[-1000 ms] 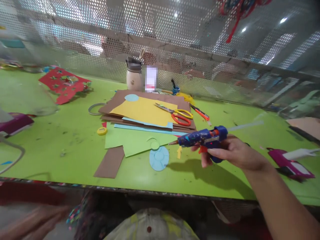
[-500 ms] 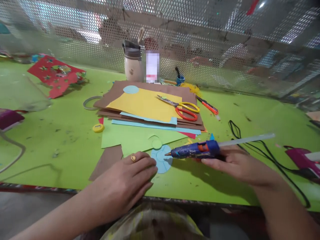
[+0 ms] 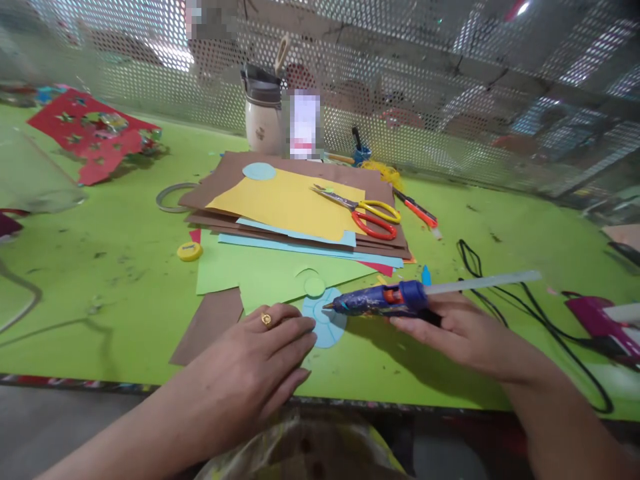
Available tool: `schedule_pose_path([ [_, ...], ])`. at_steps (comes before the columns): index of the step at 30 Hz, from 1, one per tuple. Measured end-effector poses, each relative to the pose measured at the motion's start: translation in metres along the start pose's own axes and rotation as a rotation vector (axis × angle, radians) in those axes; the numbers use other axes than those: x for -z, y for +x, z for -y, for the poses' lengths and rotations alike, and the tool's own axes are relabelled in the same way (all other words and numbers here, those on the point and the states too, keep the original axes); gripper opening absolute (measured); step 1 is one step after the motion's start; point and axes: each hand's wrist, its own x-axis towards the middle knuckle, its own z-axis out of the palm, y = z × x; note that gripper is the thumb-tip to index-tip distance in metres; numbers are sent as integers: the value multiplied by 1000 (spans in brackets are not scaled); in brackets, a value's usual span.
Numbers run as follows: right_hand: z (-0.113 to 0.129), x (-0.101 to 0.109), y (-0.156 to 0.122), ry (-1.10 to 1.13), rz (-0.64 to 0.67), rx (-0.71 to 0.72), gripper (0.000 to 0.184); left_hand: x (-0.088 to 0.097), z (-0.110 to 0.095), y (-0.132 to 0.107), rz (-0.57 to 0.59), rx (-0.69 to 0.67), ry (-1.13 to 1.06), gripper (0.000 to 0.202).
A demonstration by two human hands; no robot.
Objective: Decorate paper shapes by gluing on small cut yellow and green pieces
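A blue hot glue gun (image 3: pixel 380 298) is gripped in my right hand (image 3: pixel 460 333), with a pale glue stick (image 3: pixel 485 283) jutting from its back end. Its metal tip is over the light blue paper circle (image 3: pixel 327 333), which bears curved pencil-like lines. I cannot tell whether the tip touches the paper. My left hand (image 3: pixel 273 350) lies flat, palm down, a gold ring on one finger. Its fingertips are at the left edge of the blue circle and partly cover it. Just above sits a small light green paper disc (image 3: pixel 315 287), beside a green sheet (image 3: pixel 270 277).
Behind is a stack of brown card (image 3: pixel 205 194), a yellow sheet (image 3: pixel 270 205) and scissors (image 3: pixel 363 212) on top. Around it are a tape ring (image 3: pixel 163 199), a yellow sharpener (image 3: pixel 190 251), a cutter (image 3: pixel 417 212), a bottle (image 3: pixel 263 120) and a phone (image 3: pixel 305 123). Black cord (image 3: pixel 555 333) trails right.
The glue gun in my right hand has shifted slightly left, its tip further over the blue circle. My left hand stays in place. The view has moved a little.
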Motion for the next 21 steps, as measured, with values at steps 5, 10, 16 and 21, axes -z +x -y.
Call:
schedule_pose_path([
  [5,6,2,3,-17,-24,74,35,0,0,1,-11,4,-21,25],
  [10,5,3,2,3,-2,83,28,0,0,1,1,17,-35,26],
  [16,5,4,-1,-19,-2,118,26,-1,0,2,0,7,-37,26],
  [21,10,1,0,2,37,84,28,0,-1,0,-3,19,-42,25],
])
